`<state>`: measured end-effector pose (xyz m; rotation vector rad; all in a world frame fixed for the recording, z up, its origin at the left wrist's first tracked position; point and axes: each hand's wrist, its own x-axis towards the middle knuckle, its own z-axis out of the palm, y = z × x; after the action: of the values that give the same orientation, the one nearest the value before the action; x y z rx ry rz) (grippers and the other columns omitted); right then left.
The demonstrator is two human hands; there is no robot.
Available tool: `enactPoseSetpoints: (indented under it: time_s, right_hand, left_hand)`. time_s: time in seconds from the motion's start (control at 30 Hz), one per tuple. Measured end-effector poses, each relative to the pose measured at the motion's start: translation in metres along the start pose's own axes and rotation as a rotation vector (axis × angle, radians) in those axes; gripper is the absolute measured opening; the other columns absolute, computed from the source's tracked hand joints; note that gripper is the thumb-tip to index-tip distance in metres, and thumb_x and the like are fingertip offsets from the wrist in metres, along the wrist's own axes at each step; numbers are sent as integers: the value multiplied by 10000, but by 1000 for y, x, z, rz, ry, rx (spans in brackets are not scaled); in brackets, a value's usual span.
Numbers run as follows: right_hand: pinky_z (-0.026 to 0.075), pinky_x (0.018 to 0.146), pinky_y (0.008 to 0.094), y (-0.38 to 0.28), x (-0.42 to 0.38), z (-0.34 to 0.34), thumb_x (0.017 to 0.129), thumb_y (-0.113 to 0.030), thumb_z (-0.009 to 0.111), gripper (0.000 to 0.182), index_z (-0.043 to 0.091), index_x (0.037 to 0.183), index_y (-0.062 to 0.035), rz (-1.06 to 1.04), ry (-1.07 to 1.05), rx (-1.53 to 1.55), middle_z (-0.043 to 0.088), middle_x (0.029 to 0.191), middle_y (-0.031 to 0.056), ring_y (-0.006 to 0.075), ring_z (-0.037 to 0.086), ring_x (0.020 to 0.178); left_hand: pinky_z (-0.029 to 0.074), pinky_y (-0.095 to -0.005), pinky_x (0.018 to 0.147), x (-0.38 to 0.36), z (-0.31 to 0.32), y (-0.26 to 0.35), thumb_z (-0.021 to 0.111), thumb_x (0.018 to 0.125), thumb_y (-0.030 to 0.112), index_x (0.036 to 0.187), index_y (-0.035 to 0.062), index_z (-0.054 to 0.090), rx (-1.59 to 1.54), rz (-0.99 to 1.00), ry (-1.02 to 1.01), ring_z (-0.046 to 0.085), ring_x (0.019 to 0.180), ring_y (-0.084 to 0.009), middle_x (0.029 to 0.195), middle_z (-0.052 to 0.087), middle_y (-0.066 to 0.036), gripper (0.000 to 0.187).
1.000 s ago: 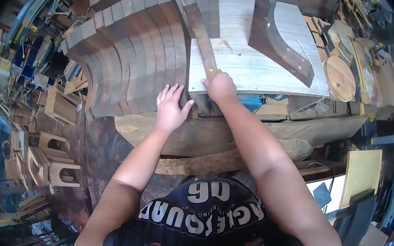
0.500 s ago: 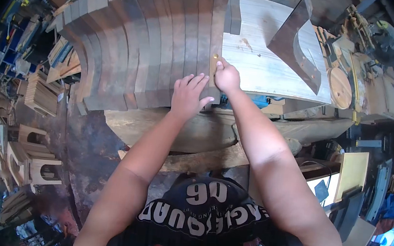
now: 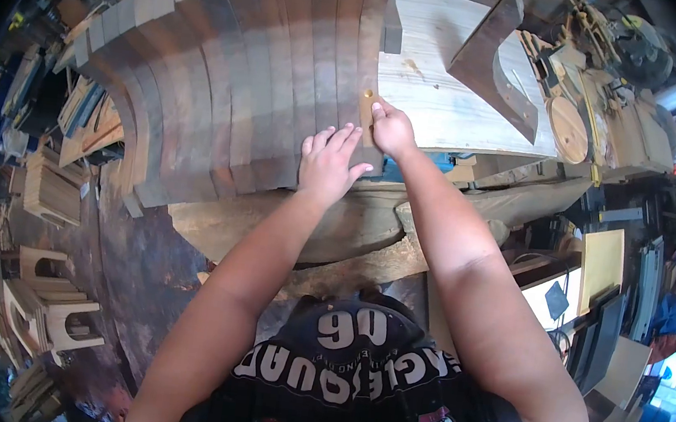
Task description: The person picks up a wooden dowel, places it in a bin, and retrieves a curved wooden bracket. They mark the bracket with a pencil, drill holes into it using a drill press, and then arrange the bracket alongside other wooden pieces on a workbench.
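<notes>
Plank (brown) in right fingers

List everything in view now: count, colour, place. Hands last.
Curved wooden pieces: over ten, brown, side by side, upper left to centre
End piece: one, brown, row's right end
Loose curved piece: one, dark brown, on the pale board
Pale board: one, whitish, right of the row
Round wooden piece: one, light brown, right of the board
Arched wooden pieces: several, light brown, lower left
Yellowish panel: one, right
Edge clutter: uncountable, mixed, all round
Shirt: one, black, bottom centre
Left hand: one, bare, on the row
Right hand: one, bare, gripping the end piece
</notes>
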<state>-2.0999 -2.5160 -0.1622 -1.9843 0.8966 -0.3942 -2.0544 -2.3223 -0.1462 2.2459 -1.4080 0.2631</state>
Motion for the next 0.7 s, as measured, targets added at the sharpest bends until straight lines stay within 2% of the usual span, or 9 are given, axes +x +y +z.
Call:
enactPoseSetpoints:
  time_s: [0.07,0.17,0.2,0.4,0.5,0.57,0.63,0.67,0.7]
  right_hand:
    - [505,1083,422,2,0,-8,1095,-346,518,492,618,1457,-29,41,-70,82,706,1307,276,401,672,1249]
    - [507,1085,395,14,-5,-22,1078,-354,585,530,606,1455,18,-71,-141,172,719,1323,243,331,680,1269]
    - [524,1067,390,5,-21,-33,1049,-304,643,501,632,1418,35,6,-151,218,731,1318,222,283,688,1264]
    - [558,1019,419,66,-72,-125,930,-233,748,412,720,1299,-51,-255,60,-97,767,1200,186,352,722,1124]
    - [547,1042,434,98,-44,-204,879,-244,775,460,721,1313,-102,-154,216,-196,761,1184,173,379,697,1133]
    - [513,1096,443,110,-13,-256,854,-241,781,542,687,1375,-127,-139,267,-353,737,1244,184,392,656,1215]
    - [471,1147,449,104,9,-302,837,-266,787,637,633,1441,-128,-167,259,-495,696,1312,222,421,594,1304]
    - [430,1188,456,113,26,-320,799,-320,805,787,549,1519,-129,-100,197,-580,615,1438,253,432,542,1375]
    - [419,1195,460,120,38,-333,784,-341,813,840,519,1541,-130,-133,177,-658,586,1470,258,430,531,1388]
  left_hand:
    - [374,-491,1124,-1,0,1,833,807,539,1450,167,645,6,0,-2,570,1330,-322,1493,629,-51,765]
    - [377,-493,1120,3,1,-1,844,797,538,1451,166,643,13,4,-15,571,1331,-323,1490,632,-56,779]
    - [378,-495,1119,4,-1,0,845,795,540,1450,166,642,9,0,-28,572,1328,-324,1489,633,-58,781]
    - [380,-501,1118,14,-16,19,849,802,508,1402,149,668,25,-72,-60,562,1331,-323,1432,655,-77,721]
    - [382,-501,1123,40,-11,56,842,816,474,1363,138,690,-9,16,-110,542,1355,-339,1428,642,-103,659]
    - [378,-504,1139,64,-1,87,838,824,469,1367,137,688,-102,126,-154,536,1358,-349,1441,632,-114,654]
    - [337,-524,1200,95,25,114,804,856,495,1408,132,666,-120,124,-257,486,1420,-380,1494,593,-151,675]
    - [323,-529,1214,112,40,126,795,861,506,1417,131,661,-109,115,-281,471,1438,-388,1511,580,-161,684]
    - [310,-534,1228,130,56,135,786,866,517,1425,130,656,-98,107,-302,455,1456,-396,1528,567,-170,692]
